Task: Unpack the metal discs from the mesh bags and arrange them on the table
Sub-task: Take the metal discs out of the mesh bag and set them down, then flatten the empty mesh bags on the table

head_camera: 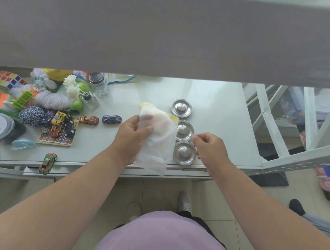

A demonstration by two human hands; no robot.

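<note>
Three round metal discs with raised knobs lie in a column on the table: a far one (181,107), a middle one (184,130) and a near one (184,153) by the front edge. My left hand (131,138) grips a white mesh bag (157,142) with yellow trim, held above the table just left of the discs. The bag looks limp; whether it holds a disc I cannot tell. My right hand (209,147) hovers at the right of the near disc, thumb and forefinger pinched together on something too thin to make out.
Toy cars (111,119), yarn balls (51,100), puzzle cubes (8,78), glass jars (99,84) and white flowers crowd the table's left half. One toy car (47,163) sits at the front edge. A white metal frame (273,132) stands right of the table. A grey shelf overhangs the back.
</note>
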